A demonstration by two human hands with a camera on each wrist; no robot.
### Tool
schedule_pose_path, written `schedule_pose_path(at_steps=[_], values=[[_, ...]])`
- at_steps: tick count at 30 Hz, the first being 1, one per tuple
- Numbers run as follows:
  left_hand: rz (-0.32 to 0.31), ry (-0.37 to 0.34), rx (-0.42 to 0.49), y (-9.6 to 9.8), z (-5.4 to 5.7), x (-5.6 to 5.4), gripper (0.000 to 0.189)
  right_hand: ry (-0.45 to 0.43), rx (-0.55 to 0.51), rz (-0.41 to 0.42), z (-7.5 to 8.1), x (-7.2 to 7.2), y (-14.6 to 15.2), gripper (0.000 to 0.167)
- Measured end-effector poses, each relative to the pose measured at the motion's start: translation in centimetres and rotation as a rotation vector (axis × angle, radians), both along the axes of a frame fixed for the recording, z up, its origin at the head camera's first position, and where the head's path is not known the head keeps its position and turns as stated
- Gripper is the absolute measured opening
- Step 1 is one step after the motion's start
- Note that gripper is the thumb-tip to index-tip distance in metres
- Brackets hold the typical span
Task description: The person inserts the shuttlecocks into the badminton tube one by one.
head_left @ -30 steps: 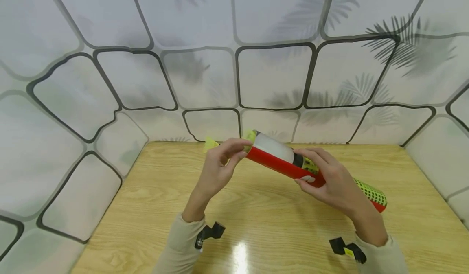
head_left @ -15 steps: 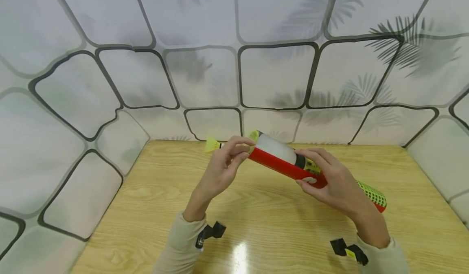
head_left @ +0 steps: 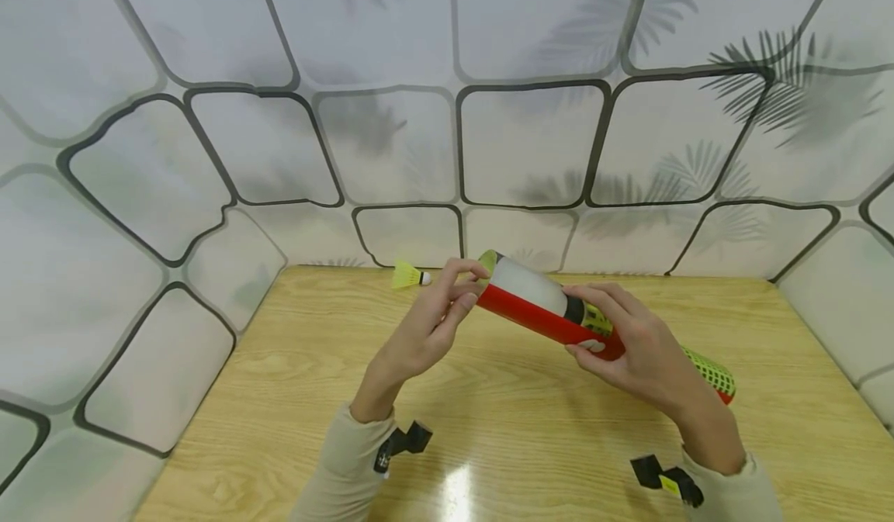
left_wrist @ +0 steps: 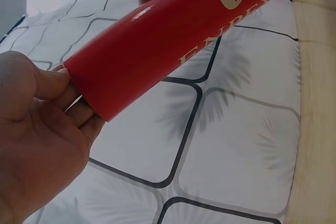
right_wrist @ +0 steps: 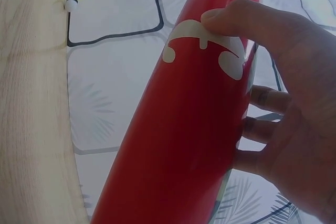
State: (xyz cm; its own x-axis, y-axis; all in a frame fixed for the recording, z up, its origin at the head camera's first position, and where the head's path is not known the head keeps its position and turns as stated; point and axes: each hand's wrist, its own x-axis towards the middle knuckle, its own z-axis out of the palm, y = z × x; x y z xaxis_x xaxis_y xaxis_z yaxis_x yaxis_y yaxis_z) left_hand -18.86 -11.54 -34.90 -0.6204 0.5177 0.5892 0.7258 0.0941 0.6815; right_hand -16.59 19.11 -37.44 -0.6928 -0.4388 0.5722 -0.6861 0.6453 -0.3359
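Observation:
A red shuttlecock tube [head_left: 527, 312], with a white panel and a yellow-green gridded far end, is held tilted above the table, its open mouth up at the left. My right hand [head_left: 639, 351] grips its middle, thumb [right_wrist: 226, 22] on the red side and fingers round the other. At the mouth, my left hand [head_left: 426, 324] has its thumb [left_wrist: 52, 82] at the rim while the other fingers reach into the opening, their tips hidden; it seems to pinch the rim. A yellow shuttlecock [head_left: 407, 275] with a white tip lies at the table's back edge, left of the mouth.
The wood-grain table [head_left: 279, 398] runs up to a pale patterned backdrop [head_left: 524, 142] at the back and sides. Black wrist cameras sit on both sleeves, the left one [head_left: 412, 438] and the right one [head_left: 660, 475].
My left hand has shifted slightly right along the mouth, so more of the shuttlecock on the table shows. The tube and right hand have barely moved.

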Motion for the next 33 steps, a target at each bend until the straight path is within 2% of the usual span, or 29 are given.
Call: schedule_pose_path(at_steps=[7, 13, 18, 23, 26, 33], values=[[-0.052, -0.017, 0.001, 0.3, 0.1, -0.2, 0.020, -0.013, 0.005, -0.011, 0.1, 0.2, 0.1, 0.073], [-0.083, -0.060, 0.012, 0.4, 0.1, -0.4, 0.019, -0.021, 0.012, -0.023, 0.2, 0.3, 0.4, 0.073], [-0.048, -0.096, 0.074, -0.1, 0.0, -0.3, 0.024, -0.027, 0.000, -0.019, 0.1, 0.1, 0.6, 0.074], [-0.046, -0.076, 0.154, -0.8, 0.0, -0.8, 0.026, -0.032, -0.008, -0.023, 0.0, -0.1, 0.9, 0.076], [-0.022, -0.049, 0.178, -1.2, -0.2, -1.3, 0.027, -0.022, -0.010, -0.024, 0.1, -0.2, 1.3, 0.077], [0.114, -0.044, 0.210, -2.4, -1.3, -2.5, 0.025, -0.009, -0.023, -0.020, 0.3, -0.2, 1.7, 0.078]])
